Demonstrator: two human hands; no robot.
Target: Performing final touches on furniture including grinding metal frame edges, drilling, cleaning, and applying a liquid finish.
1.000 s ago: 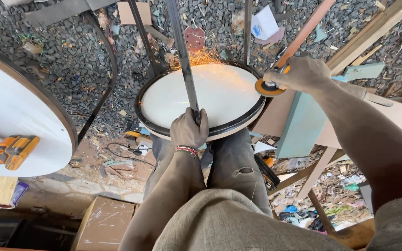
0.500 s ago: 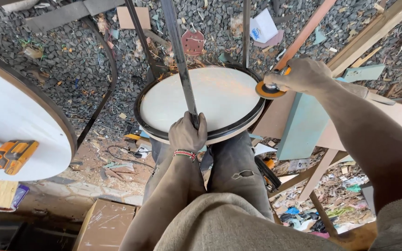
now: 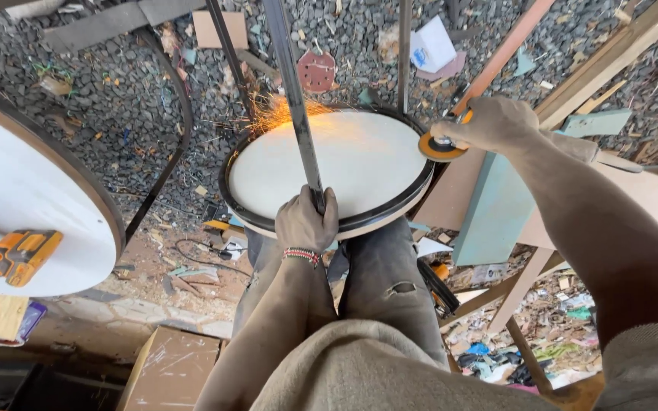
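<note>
One camera, worn on the head, looks steeply down over the person's chest and knees, close above both arms, onto a round tabletop [image 3: 329, 164] and the gravel ground [image 3: 100, 114] beyond.

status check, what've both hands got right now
Left hand gripping the metal bar over the round white tabletop. Right hand on the angle grinder at the rim. Sparks on the far edge. Nothing blocking.
</note>
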